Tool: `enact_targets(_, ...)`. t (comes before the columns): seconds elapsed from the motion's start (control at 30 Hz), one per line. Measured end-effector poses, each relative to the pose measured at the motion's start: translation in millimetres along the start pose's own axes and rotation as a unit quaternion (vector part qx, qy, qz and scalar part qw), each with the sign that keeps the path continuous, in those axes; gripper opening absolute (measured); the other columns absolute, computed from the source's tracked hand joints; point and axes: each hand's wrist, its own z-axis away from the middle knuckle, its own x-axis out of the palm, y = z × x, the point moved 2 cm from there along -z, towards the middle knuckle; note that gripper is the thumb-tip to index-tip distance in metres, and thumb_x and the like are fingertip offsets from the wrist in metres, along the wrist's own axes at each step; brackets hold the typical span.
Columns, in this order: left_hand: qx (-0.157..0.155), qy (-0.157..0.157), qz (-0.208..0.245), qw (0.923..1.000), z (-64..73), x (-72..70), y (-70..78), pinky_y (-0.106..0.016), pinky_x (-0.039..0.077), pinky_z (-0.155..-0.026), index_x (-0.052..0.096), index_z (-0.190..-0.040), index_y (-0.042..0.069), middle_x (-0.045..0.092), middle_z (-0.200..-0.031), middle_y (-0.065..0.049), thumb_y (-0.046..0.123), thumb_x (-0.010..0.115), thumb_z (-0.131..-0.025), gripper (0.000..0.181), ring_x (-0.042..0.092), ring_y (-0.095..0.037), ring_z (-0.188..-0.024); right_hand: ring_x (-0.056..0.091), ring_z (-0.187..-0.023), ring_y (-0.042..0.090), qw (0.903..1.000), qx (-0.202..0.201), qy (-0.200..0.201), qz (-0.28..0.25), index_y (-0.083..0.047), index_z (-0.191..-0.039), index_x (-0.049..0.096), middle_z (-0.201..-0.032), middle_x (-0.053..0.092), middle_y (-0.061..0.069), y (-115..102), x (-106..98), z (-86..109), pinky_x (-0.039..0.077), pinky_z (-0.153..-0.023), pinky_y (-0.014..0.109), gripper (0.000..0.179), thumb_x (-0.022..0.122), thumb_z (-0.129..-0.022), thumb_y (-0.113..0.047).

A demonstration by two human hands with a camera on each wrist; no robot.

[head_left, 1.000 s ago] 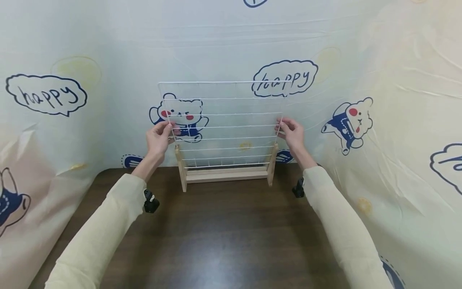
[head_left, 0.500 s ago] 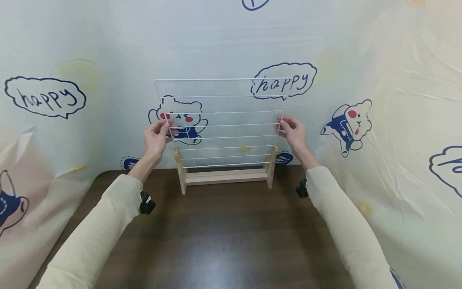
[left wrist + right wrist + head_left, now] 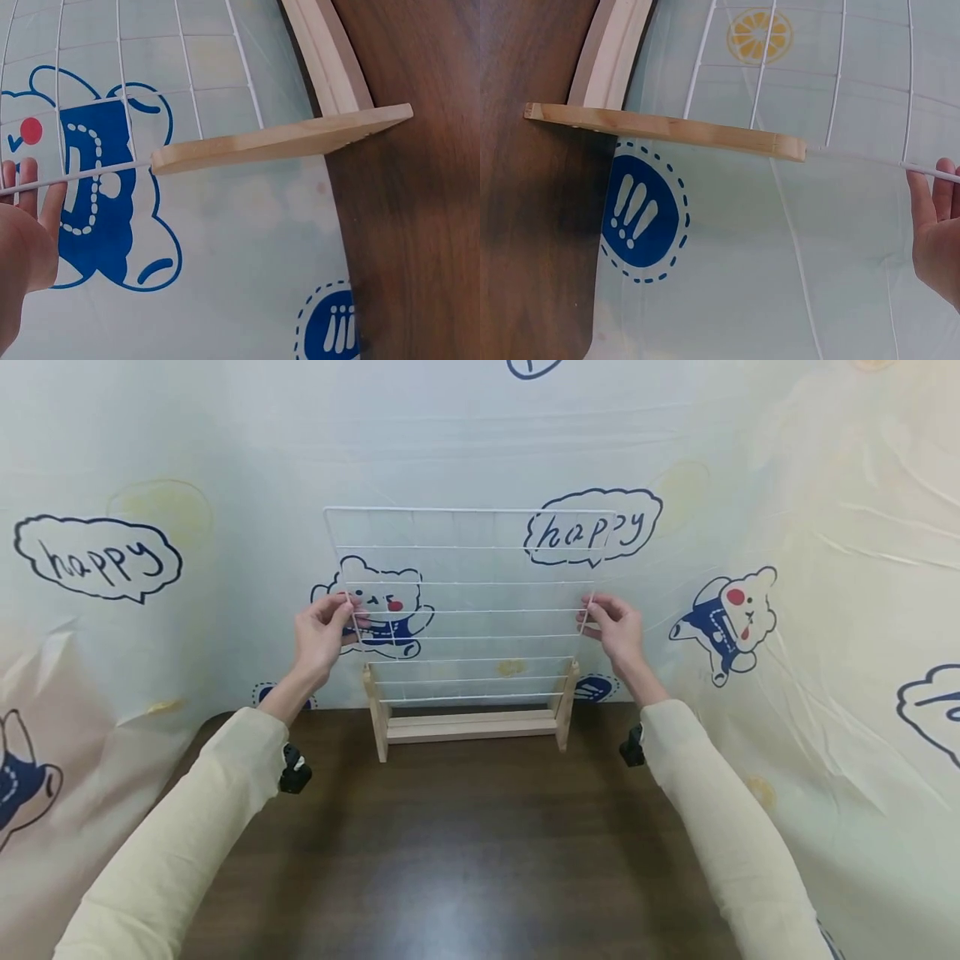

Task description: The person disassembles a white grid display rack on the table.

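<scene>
The right wrist view crops the hand (image 3: pixel 937 244) (some fingers (image 3: pixel 956 199) too).

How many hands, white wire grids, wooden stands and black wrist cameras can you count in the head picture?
Left hand and right hand: 2
White wire grid: 1
Wooden stand: 1
Black wrist cameras: 2
Total: 6
</scene>
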Motion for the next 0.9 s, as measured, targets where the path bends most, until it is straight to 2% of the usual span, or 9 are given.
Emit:
enact_targets(0.27,0.019,0.005,-0.03,0.9994,-3.0,0.7,7.2,-0.037,0.056,-0.083,0.063,-0.12,0.004,0.067,-0.11,-0.013,0.025,0.053,-0.1,0.032,0.068,-0.02,-0.094,0.056,-0.11,0.043,0.9999,-0.011,0.004,-0.006,0.007,-0.122,0.056,-0.121,0.056,0.028,-8.0,0.8,1.9,0.052,-0.091,0.043,0.027,0.054,-0.099,-0.007)
enact_targets(0.37,0.023,0.007,-0.028,0.9993,-3.8,0.6,10.2,-0.036,0.056,-0.082,0.063,-0.122,0.003,0.068,-0.109,-0.013,0.024,0.053,-0.1,0.032,0.068,-0.02,-0.093,0.057,-0.11,0.042,0.9999,-0.009,0.009,-0.002,0.005,-0.122,0.057,-0.121,0.057,0.027,-8.6,1.1,0.9,0.052,-0.091,0.043,0.026,0.054,-0.099,-0.007)
enact_targets(0.5,0.021,0.009,-0.01,0.9997,-4.4,0.9,15.6,-0.038,0.055,-0.084,0.063,-0.123,0.001,0.069,-0.11,-0.013,0.023,0.054,-0.1,0.033,0.069,-0.021,-0.094,0.057,-0.11,0.04,0.9998,-0.008,0.017,-0.006,0.004,-0.122,0.058,-0.122,0.057,0.026,-10.8,2.8,-0.6,0.053,-0.091,0.042,0.026,0.054,-0.099,-0.008)
enact_targets(0.7,0.019,0.013,-0.015,0.9996,-6.2,1.8,24.2,-0.036,0.056,-0.082,0.064,-0.122,0.002,0.069,-0.111,-0.012,0.023,0.055,-0.099,0.033,0.069,-0.021,-0.096,0.058,-0.108,0.041,0.9991,-0.021,0.025,-0.026,0.007,-0.123,0.057,-0.12,0.058,0.028,-13.5,3.0,-1.8,0.05,-0.093,0.048,0.027,0.053,-0.099,-0.007)
enact_targets(0.9,0.008,0.012,-0.016,0.9998,-5.7,0.8,24.9,-0.033,0.056,-0.081,0.065,-0.123,0.005,0.069,-0.112,-0.012,0.026,0.056,-0.098,0.034,0.069,-0.018,-0.094,0.059,-0.106,0.041,0.9971,-0.04,0.023,-0.061,0.006,-0.121,0.059,-0.117,0.061,0.027,-6.2,5.9,-6.6,0.048,-0.096,0.05,0.026,0.051,-0.1,-0.005)
